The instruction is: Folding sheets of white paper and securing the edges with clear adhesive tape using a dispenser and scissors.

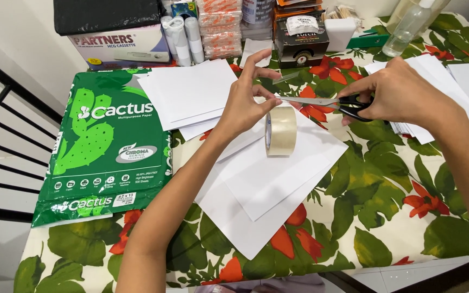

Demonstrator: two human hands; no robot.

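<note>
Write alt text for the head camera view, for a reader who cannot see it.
A person's left hand holds up a roll of clear tape by its pulled end while the right hand brings black-handled scissors to the strip. Below lie loose white sheets on a floral tablecloth, with a green paper ream on the left.

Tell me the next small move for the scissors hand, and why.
Probably close the scissors on the tape strip. The left hand holds a short strip pulled up from the tape roll, the right hand grips the black handles, and the open blades sit right at the strip.
</note>
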